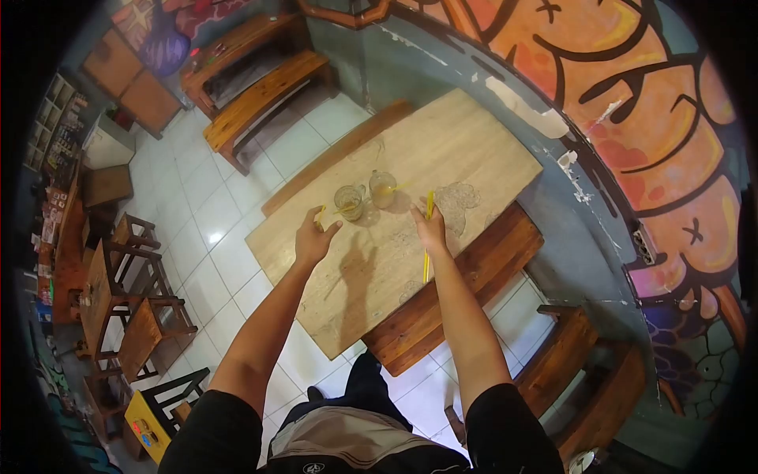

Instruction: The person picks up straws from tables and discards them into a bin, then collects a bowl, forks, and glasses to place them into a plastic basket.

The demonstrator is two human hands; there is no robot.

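Note:
My left hand [314,240] is raised over the table's near left part, its thumb held away from the curled fingers. A short length of yellow straw [321,215] shows at those fingers; the hand hides the rest. My right hand [431,233] is closed around a longer yellow straw [427,267], which sticks out above and below the fist. Between the hands, two glass mugs [347,207] [382,189] stand upright on the wooden table [458,126]. Each has something yellow in it, and a little pale liquid seems to sit in the farther mug.
Wet-looking patches [458,197] mark the tabletop on the right. Wooden benches [466,288] [339,154] run along both long sides of the table. Another bench [264,103] stands farther back. Stools [154,328] are on the left, and a painted wall [632,142] rises on the right.

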